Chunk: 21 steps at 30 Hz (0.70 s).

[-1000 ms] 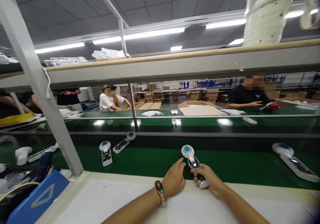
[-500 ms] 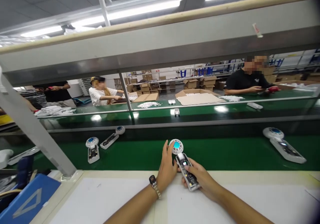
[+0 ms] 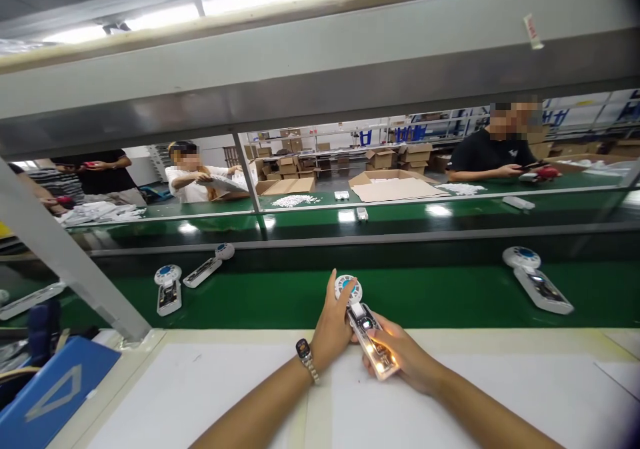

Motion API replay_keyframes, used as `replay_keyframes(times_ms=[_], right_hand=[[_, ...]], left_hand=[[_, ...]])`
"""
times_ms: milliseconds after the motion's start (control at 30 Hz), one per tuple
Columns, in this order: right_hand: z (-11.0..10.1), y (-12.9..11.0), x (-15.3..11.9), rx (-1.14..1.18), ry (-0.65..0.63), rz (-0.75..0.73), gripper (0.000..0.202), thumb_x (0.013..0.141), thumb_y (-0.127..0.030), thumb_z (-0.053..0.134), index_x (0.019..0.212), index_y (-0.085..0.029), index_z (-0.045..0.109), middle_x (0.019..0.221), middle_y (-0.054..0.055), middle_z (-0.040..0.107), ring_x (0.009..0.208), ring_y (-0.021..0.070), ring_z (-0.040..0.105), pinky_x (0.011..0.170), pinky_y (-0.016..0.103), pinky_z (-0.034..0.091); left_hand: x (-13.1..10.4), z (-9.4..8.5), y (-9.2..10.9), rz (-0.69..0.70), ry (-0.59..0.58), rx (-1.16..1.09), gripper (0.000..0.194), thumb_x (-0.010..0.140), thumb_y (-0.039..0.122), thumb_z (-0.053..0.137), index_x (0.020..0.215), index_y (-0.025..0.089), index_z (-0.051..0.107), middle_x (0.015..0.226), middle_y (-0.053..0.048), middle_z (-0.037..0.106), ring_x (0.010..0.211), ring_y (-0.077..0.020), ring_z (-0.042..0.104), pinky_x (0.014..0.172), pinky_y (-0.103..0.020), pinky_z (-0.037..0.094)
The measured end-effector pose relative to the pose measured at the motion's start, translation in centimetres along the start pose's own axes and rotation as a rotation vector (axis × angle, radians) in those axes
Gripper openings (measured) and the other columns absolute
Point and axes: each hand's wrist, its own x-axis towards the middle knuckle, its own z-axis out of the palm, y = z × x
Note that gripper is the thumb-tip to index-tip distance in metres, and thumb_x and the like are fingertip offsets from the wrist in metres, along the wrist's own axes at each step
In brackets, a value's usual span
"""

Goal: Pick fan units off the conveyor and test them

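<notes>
Both hands, left hand point(image 3: 334, 325) and right hand point(image 3: 400, 355), clasp one handheld fan point(image 3: 364, 322) at lower centre; three more fans point(image 3: 168, 287) lie on the green belt point(image 3: 450, 295).

My white surface point(image 3: 210, 395) fronts a green conveyor belt point(image 3: 450, 295). On belt: two white open-backed handheld devices w/ round blue-centred heads at left point(image 3: 169, 289) point(image 3: 207, 264), one more at right point(image 3: 536, 279). Blue plastic tray point(image 3: 55, 395) at surface's left edge.

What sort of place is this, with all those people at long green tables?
Most likely an electronics assembly line. Matching handheld devices lie along a green conveyor belt, seated workers handle parts across it, and cardboard boxes wait behind. The right hand holds one device.
</notes>
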Motion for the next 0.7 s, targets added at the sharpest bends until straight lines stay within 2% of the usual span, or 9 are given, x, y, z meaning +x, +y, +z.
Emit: replay_keyframes(times_ms=[200, 367, 600, 700], right_hand=[[0.12, -0.06, -0.05, -0.005, -0.002, -0.029, 0.041, 0.078, -0.037, 0.056, 0.114, -0.021, 0.043, 0.092, 0.006, 0.06, 0.057, 0.0144, 0.06, 0.052, 0.029, 0.046], [0.34, -0.43, -0.27, -0.046, -0.005, -0.01, 0.049, 0.077, -0.042, 0.057, 0.118, -0.021, 0.04, 0.08, 0.003, 0.06, 0.056, 0.0153, 0.059, 0.052, 0.029, 0.046], [0.18, -0.18, 0.01, -0.043, 0.018, -0.016, 0.044, 0.081, -0.035, 0.053, 0.12, -0.023, 0.037, 0.087, 0.005, 0.061, 0.055, 0.0147, 0.062, 0.05, 0.027, 0.046], [0.05, -0.05, 0.14, -0.028, 0.01, -0.024, 0.042, 0.081, -0.034, 0.053, 0.119, -0.023, 0.038, 0.094, 0.006, 0.061, 0.055, 0.0149, 0.062, 0.05, 0.028, 0.047]], left_hand=[[0.03, -0.2, 0.23, 0.005, -0.008, -0.021, 0.067, 0.074, 0.0, 0.044, 0.133, 0.029, 0.03, 0.146, -0.005, -0.007, 0.124, -0.0264, 0.033, 0.095, -0.039, 0.04], [0.02, -0.37, 0.37, 0.013, -0.011, -0.024, 0.066, 0.075, 0.001, 0.045, 0.133, 0.029, 0.03, 0.146, -0.006, -0.006, 0.124, -0.0272, 0.033, 0.096, -0.04, 0.039], [-0.02, -0.19, 0.42, -0.02, -0.002, 0.055, 0.068, 0.074, 0.0, 0.045, 0.133, 0.03, 0.03, 0.146, -0.007, -0.005, 0.119, -0.0275, 0.039, 0.088, -0.038, 0.045], [-0.06, -0.09, 0.33, -0.018, 0.004, 0.07, 0.071, 0.071, -0.003, 0.042, 0.134, 0.029, 0.028, 0.146, -0.008, -0.004, 0.121, -0.0276, 0.036, 0.09, -0.038, 0.044]])
